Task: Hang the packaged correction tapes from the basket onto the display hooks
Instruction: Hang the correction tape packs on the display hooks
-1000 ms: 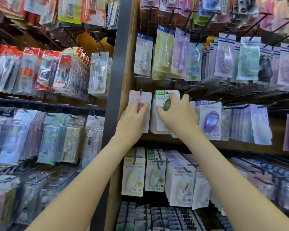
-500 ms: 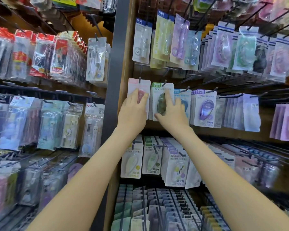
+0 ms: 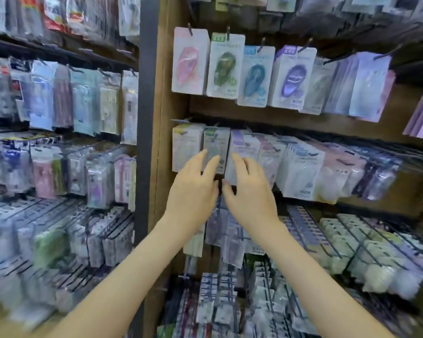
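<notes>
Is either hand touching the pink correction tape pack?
No: the left hand and the right hand are both lower down, by the green pack in the row beneath the pink pack.

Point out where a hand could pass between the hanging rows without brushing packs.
Free: the bare wood band between the top row, pink pack to purple pack, and the row below. Crowded: where left hand and right hand reach, packs hang edge to edge.

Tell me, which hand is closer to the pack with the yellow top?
Left. The left hand has its fingertips at the lower right corner of the yellow-topped pack; the right hand is farther right, beyond the green-topped pack.
</notes>
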{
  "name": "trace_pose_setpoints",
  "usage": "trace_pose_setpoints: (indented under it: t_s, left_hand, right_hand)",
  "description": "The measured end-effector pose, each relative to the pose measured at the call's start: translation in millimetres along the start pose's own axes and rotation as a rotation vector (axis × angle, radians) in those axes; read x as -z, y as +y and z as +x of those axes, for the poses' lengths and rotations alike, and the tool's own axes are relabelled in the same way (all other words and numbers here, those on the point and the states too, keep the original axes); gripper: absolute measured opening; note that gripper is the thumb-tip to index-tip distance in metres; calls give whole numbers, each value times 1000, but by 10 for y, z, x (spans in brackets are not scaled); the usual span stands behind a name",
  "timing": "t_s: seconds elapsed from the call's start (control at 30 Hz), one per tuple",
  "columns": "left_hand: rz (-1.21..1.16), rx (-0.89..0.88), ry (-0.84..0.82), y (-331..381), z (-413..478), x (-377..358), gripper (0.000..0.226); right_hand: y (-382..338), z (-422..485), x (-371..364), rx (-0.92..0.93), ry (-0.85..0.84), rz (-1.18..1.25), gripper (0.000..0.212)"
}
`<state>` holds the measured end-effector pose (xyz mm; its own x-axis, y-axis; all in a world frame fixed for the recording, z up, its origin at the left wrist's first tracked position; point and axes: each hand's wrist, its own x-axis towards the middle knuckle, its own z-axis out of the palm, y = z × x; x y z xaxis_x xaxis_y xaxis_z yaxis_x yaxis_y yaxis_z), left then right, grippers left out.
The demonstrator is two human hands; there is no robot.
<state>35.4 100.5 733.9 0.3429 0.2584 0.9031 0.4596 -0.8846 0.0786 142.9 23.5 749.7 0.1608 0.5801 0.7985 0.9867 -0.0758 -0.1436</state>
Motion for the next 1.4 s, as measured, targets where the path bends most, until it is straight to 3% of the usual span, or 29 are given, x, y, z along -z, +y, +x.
trace_pose_setpoints:
  t_s: [0.13, 0.47, 0.6, 0.73, 0.83, 0.93, 1.1, 1.17, 1.27, 1.4]
  left_hand:
    - [-20, 61, -108, 205, -546, -114, 45]
    - [-18, 191, -403, 161, -2039, -570, 47]
    - [-74, 285, -525, 45, -3169, -996, 37]
    - [-120, 461, -825, -11, -5028, -1516, 40]
    - [-95, 662, -1115, -53, -6550, -1914, 47]
    - [46, 699, -1460, -124, -7878, -2390, 65]
    - [168, 589, -1574, -217, -9433, -3392, 86]
    - [228, 546, -1602, -268, -9776, -3671, 89]
    - [292, 481, -1625, -313, -9975, -3844, 89]
    - [283, 490, -1557, -336, -9895, -3796, 75]
  right_hand:
    - [106, -546, -127, 1, -35, 35, 52]
    - [369, -1894, -957, -117, -308, 108, 46]
    - [493, -2814, -1609, -225, -486, 140, 45]
    - [686, -4476, -2457, -340, -657, 185, 43]
    - [933, -5985, -3108, -522, -967, 151, 54]
    - [1209, -7298, -3777, -618, -1208, 73, 66]
    - [1435, -8777, -4948, -771, -1428, 239, 104]
    - [1354, -9152, -5259, -720, -1498, 267, 116]
    - [1316, -9443, -5445, -739, -1448, 260, 124]
    - [1325, -9370, -5382, -918, -1255, 340, 111]
